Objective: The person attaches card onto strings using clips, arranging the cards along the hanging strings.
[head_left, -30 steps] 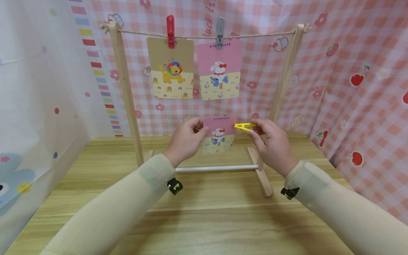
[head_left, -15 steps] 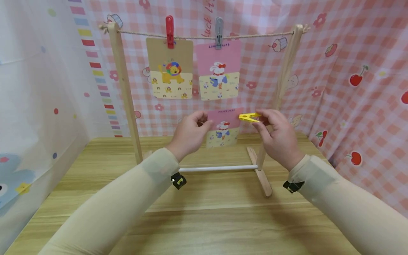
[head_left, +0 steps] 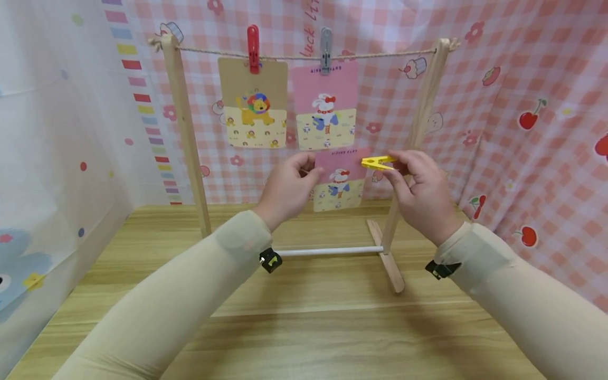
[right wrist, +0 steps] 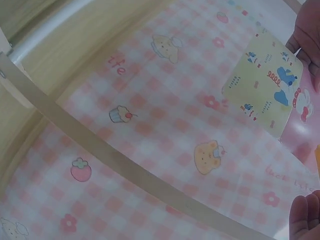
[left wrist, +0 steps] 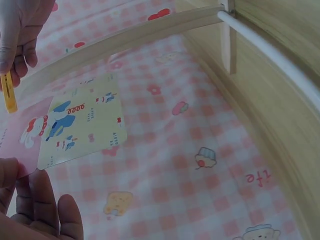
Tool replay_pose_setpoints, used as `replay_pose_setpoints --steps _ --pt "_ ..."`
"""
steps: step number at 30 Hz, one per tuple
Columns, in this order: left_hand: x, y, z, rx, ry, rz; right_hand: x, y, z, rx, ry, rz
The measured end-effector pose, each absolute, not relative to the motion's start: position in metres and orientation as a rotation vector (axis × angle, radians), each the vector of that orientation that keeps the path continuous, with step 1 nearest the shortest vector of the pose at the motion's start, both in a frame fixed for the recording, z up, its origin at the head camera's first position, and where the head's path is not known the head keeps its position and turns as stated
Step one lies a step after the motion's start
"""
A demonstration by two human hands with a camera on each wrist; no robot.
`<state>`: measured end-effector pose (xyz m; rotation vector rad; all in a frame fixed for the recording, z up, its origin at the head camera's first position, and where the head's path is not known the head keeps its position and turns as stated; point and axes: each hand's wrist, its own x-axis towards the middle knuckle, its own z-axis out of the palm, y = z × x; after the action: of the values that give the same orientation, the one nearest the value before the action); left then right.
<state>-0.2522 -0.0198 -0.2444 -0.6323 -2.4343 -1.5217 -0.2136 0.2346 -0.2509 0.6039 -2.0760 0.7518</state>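
Observation:
My left hand [head_left: 291, 186] pinches the left edge of a pink and yellow card [head_left: 340, 179] with a white rabbit printed on it. A yellow clothespin [head_left: 377, 162] is pinched by its handles in my right hand [head_left: 423, 192], and its nose is at the card's right edge; whether it grips the card I cannot tell. Above hang two cards on a rope [head_left: 380, 55]: a brown and yellow lion card [head_left: 256, 121] under a red clothespin [head_left: 253, 50], and a matching rabbit card [head_left: 326, 124] under a grey clothespin [head_left: 325, 51].
A wooden frame with a left post [head_left: 182, 132] and a right post [head_left: 429, 100] carries the rope. Low down, a white rod [head_left: 328, 251] runs to the frame's right foot [head_left: 387, 264]. The frame stands on a wood-grain table [head_left: 304, 327], before a pink checked cloth [head_left: 375, 100].
Both hands have risen and moved a little to the right, bringing the held card and the yellow clothespin up closer to the hanging rabbit card. The hanging cards keep their places on the rope.

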Motion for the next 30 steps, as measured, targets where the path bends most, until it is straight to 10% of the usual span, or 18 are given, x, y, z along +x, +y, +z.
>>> replay_pose_setpoints --steps 30 --pt "-0.258 0.009 -0.19 -0.728 -2.358 -1.417 -0.212 0.244 -0.195 0.516 -1.951 0.716"
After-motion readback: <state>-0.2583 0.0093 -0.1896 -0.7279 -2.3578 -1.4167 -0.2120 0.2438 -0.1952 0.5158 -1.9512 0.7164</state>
